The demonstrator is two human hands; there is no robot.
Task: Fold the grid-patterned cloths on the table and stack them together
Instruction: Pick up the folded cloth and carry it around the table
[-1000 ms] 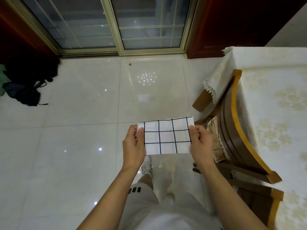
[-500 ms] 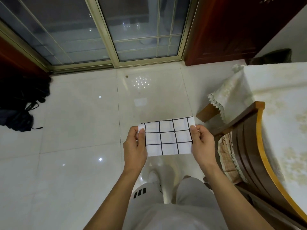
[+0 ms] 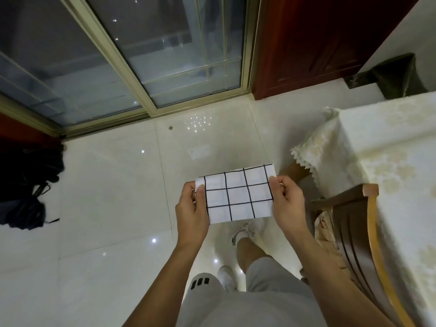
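— Glossy white floor tiles (image 3: 106,208) fill most of the view, with a sliding glass door (image 3: 141,55) along the far edge. What sits furthest left?

— A dark bag (image 3: 26,192), slumped on the tiles against the wall, well apart from everything else. Moving right, the left hand (image 3: 192,210) comes next. Its thumb lies on the near face of the grid-patterned cloth (image 3: 237,193) and its fingers are curled behind, so it is pinched closed on the cloth's left edge.

— And the cloth itself?

— It is held in the air over the floor, between the two hands, not on any surface. It looks already folded down to a small rectangle, white with black grid lines. I judge it is stretched taut like this to keep the layers aligned while it is carried.

— The other side?

— The right hand (image 3: 289,204) mirrors the first: thumb in front, fingers tucked behind, clamped on the right edge. Holding both short edges stops the fold from falling open.

— Further right?

— A wooden chair (image 3: 354,232) stands just beside the table (image 3: 401,185), which wears a pale, lace-trimmed cover. No other cloths show on the visible part of it, so I cannot tell where the stack is.

— Any writing?

— None that can be read. The shorts (image 3: 207,291) carry three short black bars near the hem, but no words.
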